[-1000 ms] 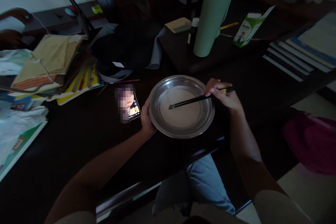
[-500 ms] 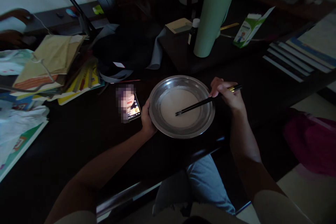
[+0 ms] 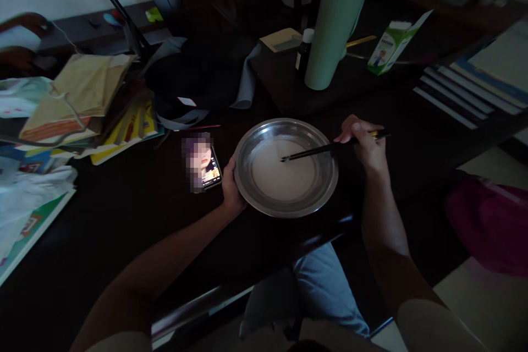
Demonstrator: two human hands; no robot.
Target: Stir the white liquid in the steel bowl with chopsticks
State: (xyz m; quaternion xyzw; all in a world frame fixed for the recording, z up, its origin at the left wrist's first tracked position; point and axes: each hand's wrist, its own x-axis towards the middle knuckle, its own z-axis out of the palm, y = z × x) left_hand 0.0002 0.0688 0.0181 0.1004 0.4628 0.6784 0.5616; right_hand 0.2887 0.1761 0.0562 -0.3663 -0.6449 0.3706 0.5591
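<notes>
A round metal bowl [image 3: 284, 210] sits on the dark table in front of me, with a pale, milky liquid [image 3: 284, 179] in its bottom. My left hand [image 3: 233, 187] grips the bowl's left rim, thumb on top and the other fingers hidden beneath. In my right hand [image 3: 363, 140], at the right of the bowl, is a pair of black chopsticks [image 3: 315, 150] with gold bands. Their tips reach over the middle of the liquid; whether they dip into it I cannot tell. A lit phone [image 3: 208, 168] lies just left of my left hand.
Behind the bowl stand a tall green flask [image 3: 338, 22], a dark bottle [image 3: 304, 52] with a white cap and a green-white carton [image 3: 388, 49]. A black bag [image 3: 198, 77] and piled papers [image 3: 78, 88] lie left. Stacked books [image 3: 466, 93] are at the right.
My right hand has shifted slightly right and away from me, and the chopstick tips have moved farther back over the liquid. The bowl and my left hand stay in place.
</notes>
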